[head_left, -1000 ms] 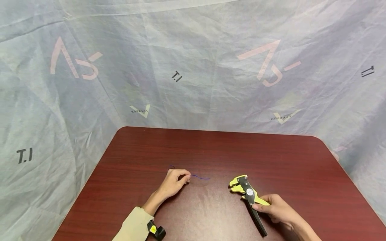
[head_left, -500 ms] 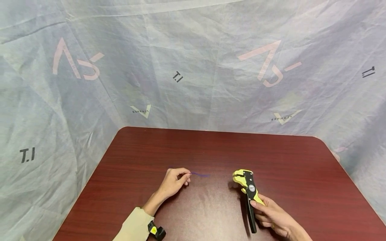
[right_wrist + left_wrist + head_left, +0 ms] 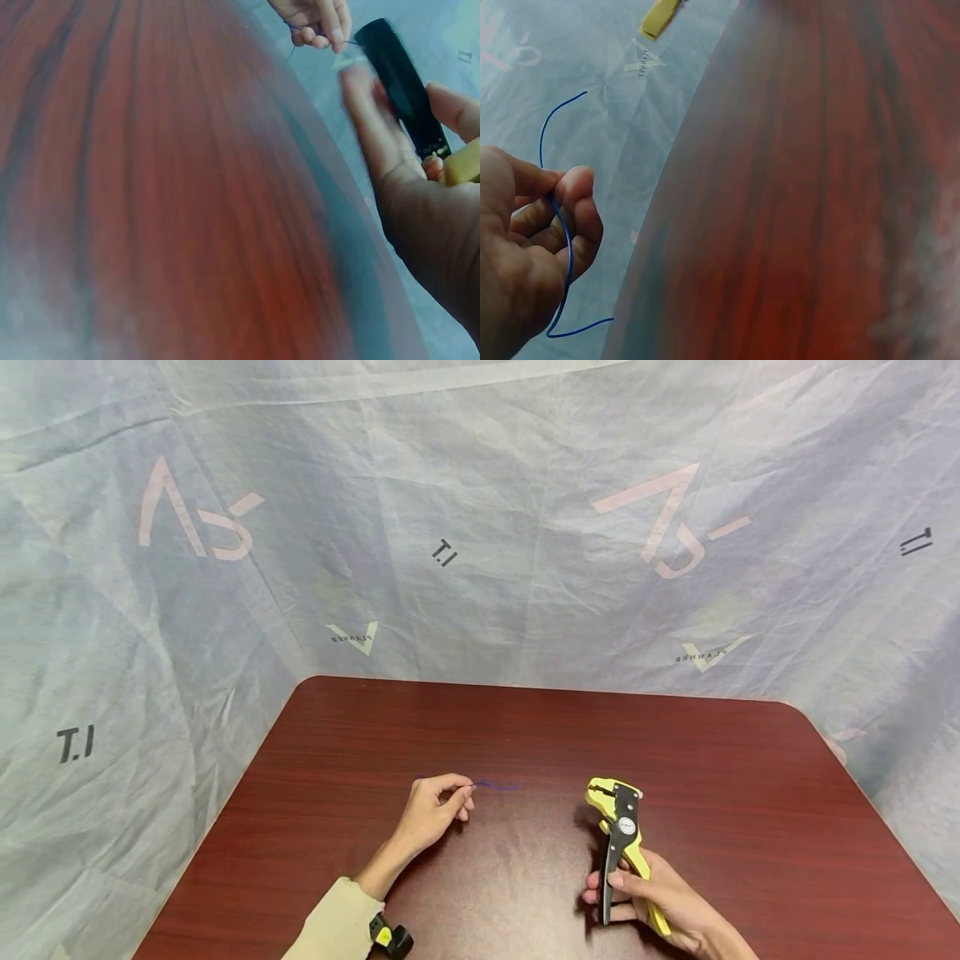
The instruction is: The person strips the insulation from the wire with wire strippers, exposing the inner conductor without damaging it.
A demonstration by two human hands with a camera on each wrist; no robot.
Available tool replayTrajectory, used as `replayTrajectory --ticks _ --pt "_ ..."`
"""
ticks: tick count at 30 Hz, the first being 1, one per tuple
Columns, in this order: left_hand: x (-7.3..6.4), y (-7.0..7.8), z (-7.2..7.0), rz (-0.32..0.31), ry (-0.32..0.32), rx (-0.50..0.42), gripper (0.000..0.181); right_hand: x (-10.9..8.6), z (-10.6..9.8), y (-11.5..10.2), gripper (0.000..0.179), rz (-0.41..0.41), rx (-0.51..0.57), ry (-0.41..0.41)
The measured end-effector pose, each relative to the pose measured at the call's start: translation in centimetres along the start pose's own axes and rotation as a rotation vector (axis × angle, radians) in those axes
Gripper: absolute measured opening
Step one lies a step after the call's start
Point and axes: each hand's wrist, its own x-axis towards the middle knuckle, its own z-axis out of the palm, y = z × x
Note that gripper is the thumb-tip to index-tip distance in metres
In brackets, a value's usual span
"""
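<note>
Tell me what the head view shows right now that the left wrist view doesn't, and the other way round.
Only the head view: the right hand holding the tool, and the left sleeve.

Only the left wrist view: how the blue wire runs past the palm of the left hand, with a sharp bend near its lower end.

Both: the left hand pinching the wire, the table, the printed sheet and something yellow, probably the tool.
</note>
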Motion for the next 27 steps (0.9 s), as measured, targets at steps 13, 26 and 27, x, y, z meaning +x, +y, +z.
replayTrajectory --ticks 13,26,27 --pt "-0.1 1.0 0.1 0.049 0.052 -0.029 0.018 1.2 1.4 -0.2 0.052 -0.153 0.141 -0.164" --pt "-0.1 1.8 0.0 -0.023 0.123 -0.103 0.017 2.0 2.2 0.5 0.054 -0.101 0.207 -0.201" --pt "-0.1 1.8 0.0 -0.026 0.136 -0.093 0.016 2.1 2.2 0.6 0.055 -0.102 0.212 -0.201"
